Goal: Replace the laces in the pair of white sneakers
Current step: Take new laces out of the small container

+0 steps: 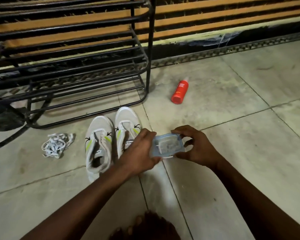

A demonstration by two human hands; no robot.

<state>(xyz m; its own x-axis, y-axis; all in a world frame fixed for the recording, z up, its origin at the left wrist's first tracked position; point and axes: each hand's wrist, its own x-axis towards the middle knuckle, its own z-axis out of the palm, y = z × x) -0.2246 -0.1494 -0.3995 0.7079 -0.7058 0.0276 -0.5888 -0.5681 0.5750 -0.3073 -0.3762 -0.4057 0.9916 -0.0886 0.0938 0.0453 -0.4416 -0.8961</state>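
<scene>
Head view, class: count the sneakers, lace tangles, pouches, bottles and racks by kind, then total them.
White sneakers: 2
Tangle of white laces: 1
Clear plastic pouch: 1
Red bottle: 1
Black metal shoe rack: 1
Total: 6

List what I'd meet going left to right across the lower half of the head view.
Pile of loose white laces → nearer sneaker → farther sneaker → clear packet → right hand. The left hand overlaps the farther sneaker, so it is left unplaced.
</scene>
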